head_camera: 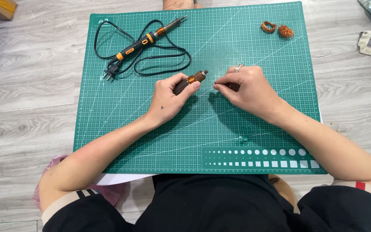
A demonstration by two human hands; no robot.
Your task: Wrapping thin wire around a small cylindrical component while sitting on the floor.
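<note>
Clearly the left hand (pixel 170 96) gripped a copper-wound handle (pixel 190 81) mid-mat (pixel 108 129); right hand (pixel 247 88) pinched thin wire, prob. Wire could've snapped or slipped w/ uneven tension.

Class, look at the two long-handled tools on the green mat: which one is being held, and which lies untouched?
The short dark tool wound with copper wire sits in the left hand. The black-and-orange soldering iron with its cord lies untouched at the mat's far left.
</note>
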